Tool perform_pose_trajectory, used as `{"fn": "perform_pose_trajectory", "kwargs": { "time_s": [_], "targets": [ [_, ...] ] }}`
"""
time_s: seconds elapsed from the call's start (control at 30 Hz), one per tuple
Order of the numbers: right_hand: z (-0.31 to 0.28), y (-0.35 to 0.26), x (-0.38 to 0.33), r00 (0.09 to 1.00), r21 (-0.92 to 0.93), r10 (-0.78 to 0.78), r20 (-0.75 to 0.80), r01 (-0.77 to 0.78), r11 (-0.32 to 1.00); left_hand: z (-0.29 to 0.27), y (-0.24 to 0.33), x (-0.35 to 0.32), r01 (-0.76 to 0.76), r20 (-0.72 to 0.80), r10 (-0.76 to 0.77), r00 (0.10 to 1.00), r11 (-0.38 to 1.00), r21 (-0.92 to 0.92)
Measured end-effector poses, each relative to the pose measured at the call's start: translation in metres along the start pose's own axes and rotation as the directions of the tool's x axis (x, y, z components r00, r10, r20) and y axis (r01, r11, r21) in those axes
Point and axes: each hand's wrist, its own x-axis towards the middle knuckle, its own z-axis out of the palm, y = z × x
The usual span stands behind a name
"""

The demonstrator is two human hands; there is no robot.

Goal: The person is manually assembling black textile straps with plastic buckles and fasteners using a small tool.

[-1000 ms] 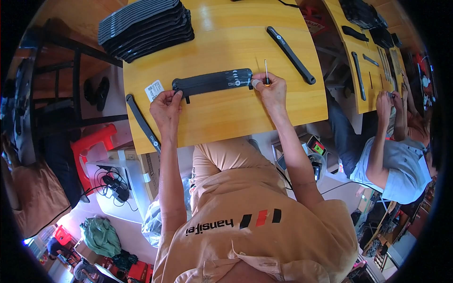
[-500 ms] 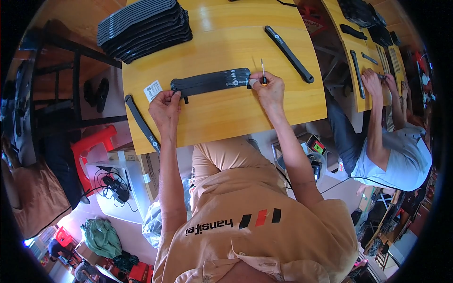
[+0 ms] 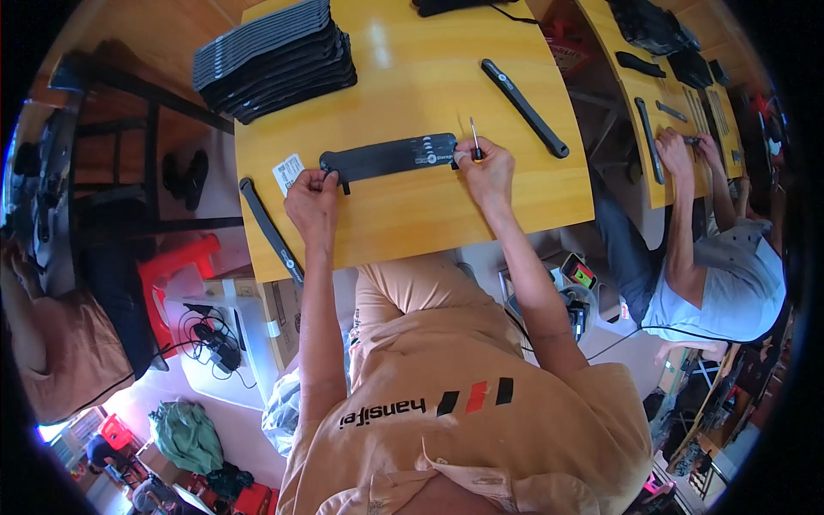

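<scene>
Between my hands, a small bundle of flat black strips (image 3: 390, 160) lies lengthwise across the wooden table, with pale print near its right end. My left hand (image 3: 312, 206) pinches the bundle's left end between thumb and fingers. At the right end, my right hand (image 3: 491, 182) grips the strips' edge and also keeps a small screwdriver (image 3: 477, 153) in its fingers, shaft pointing up and away. A white printed label (image 3: 289, 171) lies just beyond my left hand. Single black strips lie on either side: one left strip (image 3: 271, 230) and one right strip (image 3: 525, 108).
A tall stack of black strips (image 3: 275, 64) stands at the table's far left. Black items (image 3: 455, 5) with a cord sit at the far edge. On the right, a co-worker (image 3: 717, 275) handles parts at another table (image 3: 639, 120). A red stool (image 3: 176, 275) stands at left.
The bundle's strips now look more evenly lined up, showing less fanning. My left hand has shifted slightly down and right in view; both hands still hold the ends.
</scene>
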Motion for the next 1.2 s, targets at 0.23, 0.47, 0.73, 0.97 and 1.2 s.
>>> {"fn": "perform_pose_trajectory", "kwargs": {
  "time_s": [0.23,0.47,0.73,0.97,1.2],
  "targets": [
    [-0.001,-0.004,0.0,1.0,-0.021,-0.026,0.006,0.026,0.999,-0.001,0.003,-0.004,-0.021,-0.02,0.021,1.0,1.0,-0.016],
    [-0.002,-0.004,0.0,0.997,-0.087,-0.079,-0.009,0.078,0.993,-0.002,-0.001,-0.001,0.006,0.01,-0.006,1.0,1.0,-0.023],
    [-0.002,-0.002,0.0,0.992,-0.084,-0.124,-0.021,0.122,0.989,0.003,-0.008,0.0,-0.031,-0.009,0.031,0.999,0.997,-0.072],
    [-0.003,0.002,0.002,0.995,-0.095,-0.1,-0.009,0.099,0.991,0.002,0.008,-0.005,-0.107,-0.113,0.117,0.987,0.99,0.091],
    [0.0,0.001,0.003,0.995,-0.127,-0.096,-0.026,0.092,0.988,-0.002,-0.008,0.008,-0.043,-0.039,0.043,0.998,0.999,-0.001]
  ]
}}
